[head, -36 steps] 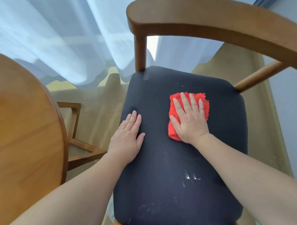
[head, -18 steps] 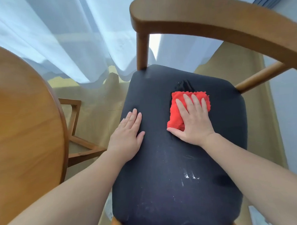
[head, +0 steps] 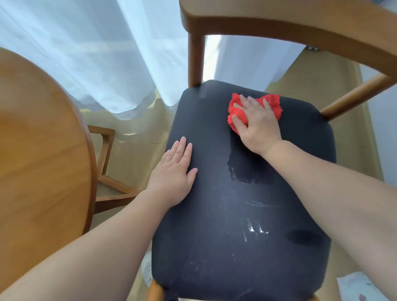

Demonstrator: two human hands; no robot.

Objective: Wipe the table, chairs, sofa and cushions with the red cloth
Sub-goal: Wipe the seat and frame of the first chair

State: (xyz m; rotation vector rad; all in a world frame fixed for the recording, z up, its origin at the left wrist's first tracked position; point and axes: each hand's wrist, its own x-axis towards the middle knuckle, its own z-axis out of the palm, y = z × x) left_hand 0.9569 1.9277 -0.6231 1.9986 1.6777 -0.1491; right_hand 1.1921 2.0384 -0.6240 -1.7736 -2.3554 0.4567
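A wooden chair with a curved backrest (head: 289, 21) stands in front of me, its dark seat cushion (head: 230, 228) marked with pale streaks and white specks. My right hand (head: 256, 124) presses the crumpled red cloth (head: 238, 113) onto the far part of the seat, fingers spread over it. A darker wiped stripe runs on the cushion just below that hand. My left hand (head: 174, 170) lies flat and open on the seat's left edge, holding nothing.
A round wooden table (head: 34, 157) fills the left side, its leg frame (head: 107, 177) close to the chair. White sheer curtains (head: 86, 52) hang behind. Beige floor (head: 331, 80) shows around the chair, with a grey wall at right.
My right hand has pushed the red cloth toward the seat's far edge, bunching it up and leaving a darker wiped stripe. My left hand has stayed flat in place.
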